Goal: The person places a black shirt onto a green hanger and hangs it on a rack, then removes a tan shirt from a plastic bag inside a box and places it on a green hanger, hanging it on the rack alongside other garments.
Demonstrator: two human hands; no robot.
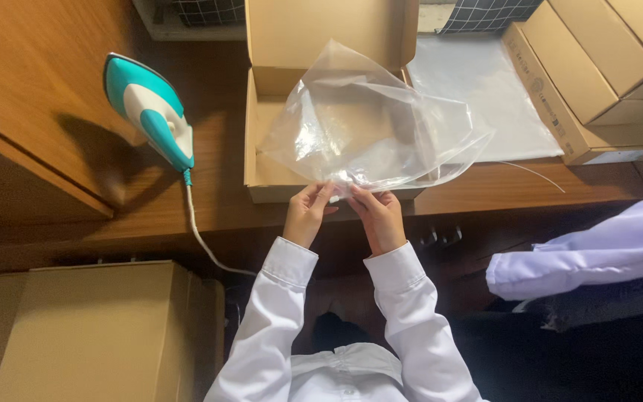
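Centre frame: left hand [306, 212] and right hand [378, 216] both pinch the near edge of a clear plastic bag [370, 126], billowed over an open cardboard box [266, 145]. Best keep the pinches apart, mouth taut. Iron [150, 112] upper left on surface [485, 186].

1. There is one view only, from a camera worn on the person's head, so no part of the scene is shared with a second view.
2. It looks steeply down over the person's own chest and white sleeves, which enter from 6 o'clock.
3. It faces the wooden surface [485, 186], which crosses the middle of the frame; the far side lies toward 12 o'clock.
4. It sits close: both hands fill the centre, near the lens.
5. An open cardboard box [277, 97] lies at 12 o'clock, an iron [150, 112] at 10 o'clock, stacked boxes [597, 74] at 2 o'clock, another person's sleeve [589, 253] at 3 o'clock.
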